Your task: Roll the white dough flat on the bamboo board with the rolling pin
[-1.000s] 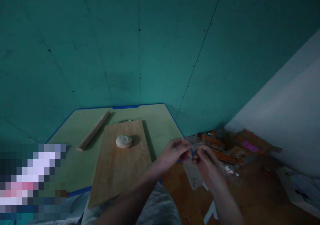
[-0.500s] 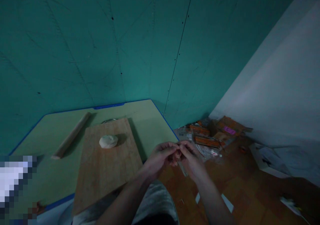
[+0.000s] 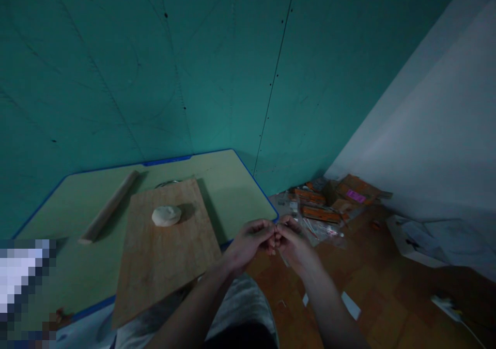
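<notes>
Head view: holds left hand point(image 3: 247, 239) and right hand point(image 3: 296, 241) together near the bench's point(image 3: 232, 183) right corner, perhaps pinching something, too dim to tell. Has pale dough point(image 3: 166, 216) on the board point(image 3: 163, 266), likely for a flat base, with rolling pin point(image 3: 110, 205) leftward, apart.

You're in an unfinished-looking room: bare green drywall point(image 3: 217, 70), cardboard point(image 3: 358, 187) on the floor point(image 3: 387, 297). Cutting board point(image 3: 170, 258), rolling pin point(image 3: 110, 207), dough point(image 3: 166, 216) read kitchen-like.
</notes>
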Action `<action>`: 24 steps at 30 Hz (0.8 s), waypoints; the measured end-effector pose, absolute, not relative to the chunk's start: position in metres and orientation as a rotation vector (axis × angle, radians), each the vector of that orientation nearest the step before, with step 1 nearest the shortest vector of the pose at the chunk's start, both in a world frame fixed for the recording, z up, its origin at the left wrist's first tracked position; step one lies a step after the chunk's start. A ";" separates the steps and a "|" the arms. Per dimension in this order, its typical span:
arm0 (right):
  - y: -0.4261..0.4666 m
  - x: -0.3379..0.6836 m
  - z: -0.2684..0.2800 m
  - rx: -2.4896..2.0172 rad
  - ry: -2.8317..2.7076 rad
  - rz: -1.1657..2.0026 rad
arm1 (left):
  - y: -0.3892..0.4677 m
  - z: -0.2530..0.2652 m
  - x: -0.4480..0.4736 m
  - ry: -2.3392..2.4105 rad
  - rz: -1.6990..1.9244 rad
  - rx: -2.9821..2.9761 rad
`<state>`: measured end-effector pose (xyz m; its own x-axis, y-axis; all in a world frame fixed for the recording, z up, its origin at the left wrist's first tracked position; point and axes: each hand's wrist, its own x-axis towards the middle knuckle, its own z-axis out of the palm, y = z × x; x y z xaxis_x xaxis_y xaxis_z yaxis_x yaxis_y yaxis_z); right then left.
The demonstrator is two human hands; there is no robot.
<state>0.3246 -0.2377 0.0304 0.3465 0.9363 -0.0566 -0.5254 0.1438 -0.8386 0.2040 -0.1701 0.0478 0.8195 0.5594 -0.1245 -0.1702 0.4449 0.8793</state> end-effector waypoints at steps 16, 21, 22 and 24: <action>-0.254 0.354 0.021 -1.145 -0.494 0.650 | -0.171 0.035 0.222 0.550 0.546 1.374; -0.269 0.398 0.009 -1.482 -0.482 0.464 | -0.172 0.036 0.228 0.542 0.534 2.168; -0.269 0.402 0.010 -1.515 -0.506 0.460 | -0.170 0.041 0.221 0.533 0.536 2.267; -0.263 0.404 0.014 -1.566 -0.600 0.466 | -0.160 0.056 0.196 0.585 0.582 2.400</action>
